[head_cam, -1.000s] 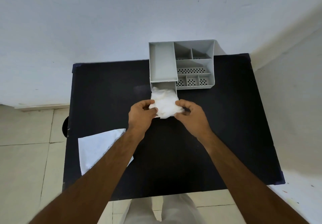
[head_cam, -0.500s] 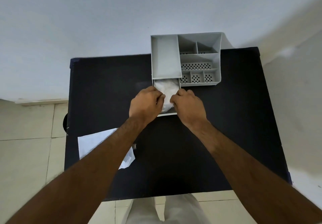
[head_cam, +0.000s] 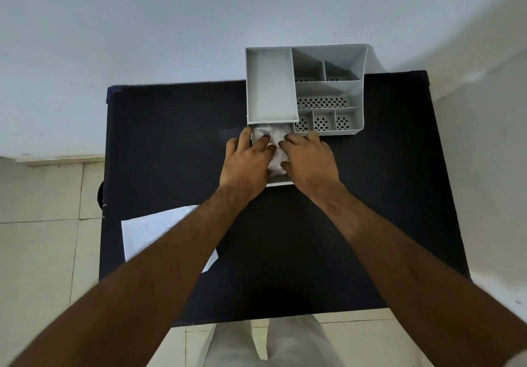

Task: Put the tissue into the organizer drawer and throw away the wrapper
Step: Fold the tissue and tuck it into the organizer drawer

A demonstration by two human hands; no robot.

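Note:
A grey desk organizer (head_cam: pixel 358 104) stands at the back of the black table (head_cam: pixel 171 138). Its drawer (head_cam: pixel 281 182) is pulled out toward me from under the left compartment. The crumpled white tissue (head_cam: pixel 275 138) lies inside the drawer. My left hand (head_cam: pixel 246 164) and my right hand (head_cam: pixel 309 161) lie side by side on top of it, fingers spread and pressing down, hiding most of the tissue and the drawer. One left finger reaches over the drawer's left wall. The flat white wrapper (head_cam: pixel 151 232) lies at the table's left front, partly under my left forearm.
The organizer's right side has several small perforated compartments (head_cam: pixel 320 122). A white wall rises right behind the table. Tiled floor (head_cam: pixel 42 238) shows to the left and in front of the table.
The tissue went from held above the drawer's front to lying down inside it. Both hands moved forward over the drawer and flattened out on the tissue.

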